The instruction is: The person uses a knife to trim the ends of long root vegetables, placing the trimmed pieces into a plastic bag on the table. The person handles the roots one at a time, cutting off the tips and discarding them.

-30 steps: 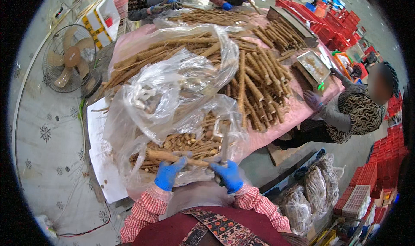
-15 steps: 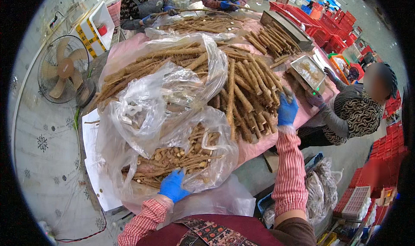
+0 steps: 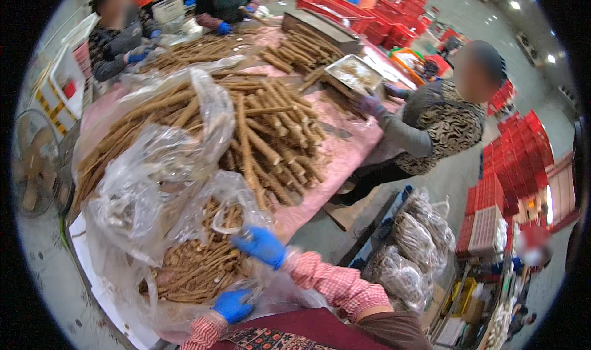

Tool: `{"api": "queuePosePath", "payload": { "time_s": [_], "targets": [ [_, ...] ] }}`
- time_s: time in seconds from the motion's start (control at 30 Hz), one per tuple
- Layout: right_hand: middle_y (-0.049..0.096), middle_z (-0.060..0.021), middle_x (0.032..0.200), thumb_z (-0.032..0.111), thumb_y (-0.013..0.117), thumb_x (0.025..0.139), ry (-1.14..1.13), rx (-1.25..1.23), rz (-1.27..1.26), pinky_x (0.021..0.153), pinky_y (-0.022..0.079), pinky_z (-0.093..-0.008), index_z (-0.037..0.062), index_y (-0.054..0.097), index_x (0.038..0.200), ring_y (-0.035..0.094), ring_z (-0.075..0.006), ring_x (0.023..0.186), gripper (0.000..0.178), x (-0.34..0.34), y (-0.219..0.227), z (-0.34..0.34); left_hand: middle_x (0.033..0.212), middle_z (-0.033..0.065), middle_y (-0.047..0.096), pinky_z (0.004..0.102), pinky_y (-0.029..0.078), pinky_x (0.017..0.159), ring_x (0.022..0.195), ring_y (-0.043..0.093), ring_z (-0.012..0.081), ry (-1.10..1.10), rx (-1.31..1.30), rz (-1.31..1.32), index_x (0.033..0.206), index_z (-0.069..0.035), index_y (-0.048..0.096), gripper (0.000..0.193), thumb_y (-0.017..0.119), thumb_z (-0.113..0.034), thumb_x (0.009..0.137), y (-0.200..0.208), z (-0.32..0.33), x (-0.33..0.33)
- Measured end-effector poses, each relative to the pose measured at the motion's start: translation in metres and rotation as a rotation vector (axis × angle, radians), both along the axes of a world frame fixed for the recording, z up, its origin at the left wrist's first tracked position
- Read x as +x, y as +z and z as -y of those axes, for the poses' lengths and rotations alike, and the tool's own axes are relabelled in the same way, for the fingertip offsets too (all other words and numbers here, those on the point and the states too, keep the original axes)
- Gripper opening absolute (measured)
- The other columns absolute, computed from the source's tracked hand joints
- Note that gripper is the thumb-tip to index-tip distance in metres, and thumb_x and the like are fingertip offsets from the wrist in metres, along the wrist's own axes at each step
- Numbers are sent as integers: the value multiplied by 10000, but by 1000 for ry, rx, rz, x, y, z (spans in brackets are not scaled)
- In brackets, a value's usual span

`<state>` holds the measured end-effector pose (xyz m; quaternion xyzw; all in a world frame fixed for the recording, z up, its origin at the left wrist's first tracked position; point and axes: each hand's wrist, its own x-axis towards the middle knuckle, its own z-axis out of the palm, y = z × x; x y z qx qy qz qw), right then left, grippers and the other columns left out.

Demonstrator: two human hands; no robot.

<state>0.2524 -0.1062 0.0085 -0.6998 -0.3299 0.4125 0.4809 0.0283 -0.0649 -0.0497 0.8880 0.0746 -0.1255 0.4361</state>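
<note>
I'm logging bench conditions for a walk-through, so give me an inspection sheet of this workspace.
Surface: pink sheet over the table, partly covered.
Job's things: long roots piled beyond the clear bag; short roots in its near opening.
Clutter: white paper partly under the bag; flat dark item right of the pile.
Hands: left hand at the bag's near edge, right hand by its right side; grip unclear, blue gloves on both.
Cables: nothing clearly seen.
Surroundings: fan at left; red crates and co-worker at right.
</note>
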Motion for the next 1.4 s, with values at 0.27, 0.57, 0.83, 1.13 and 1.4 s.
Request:
{"api": "queuePosePath", "payload": {
  "time_s": [0.27, 0.57, 0.83, 1.13, 1.4],
  "targets": [
    [637, -217, 919, 440, 620, 875, 319, -50, 182, 736, 487, -428, 31, 581, 974, 626, -373, 858, 423, -68, -62, 2, 1140, 164, 633, 402, 472, 897, 1016, 609, 350, -46, -88, -207, 1220, -131, 601, 440, 548, -392, 870, 19, -12, -4],
    [634, -210, 852, 424, 622, 850, 265, -52, 408, 716, 487, -467, 43, 618, 874, 612, -400, 810, 382, -43, -68, 19, 1116, 179, 643, 380, 480, 887, 1010, 635, 323, 216, -235, -203, 1247, -83, 567, 445, 542, -377, 914, 51, -26, -10],
    [644, -161, 914, 356, 654, 860, 142, -14, 459, 727, 502, -427, 66, 646, 978, 621, -351, 847, 314, -46, -56, 17, 1038, 98, 661, 299, 510, 740, 827, 640, 156, 876, -428, -83, 1175, -33, 592, 408, 573, -358, 930, 55, -100, -26],
    [625, -172, 889, 202, 723, 820, -9, 436, 551, 711, 483, -392, 40, 623, 990, 599, -343, 816, 256, -42, -18, -63, 1069, 113, 624, 345, 554, 649, 821, 673, 240, 1522, -1039, 352, 1316, -74, 434, 465, 541, -340, 951, 30, -166, -57],
    [566, -168, 847, 193, 719, 825, 74, 408, 315, 716, 446, -401, 32, 583, 917, 539, -340, 783, 230, -25, -22, -161, 1195, 159, 582, 347, 485, 865, 1028, 603, 268, 1577, -603, 600, 1315, -27, 460, 445, 564, -169, 906, 2, -257, -62]
  ]
}}
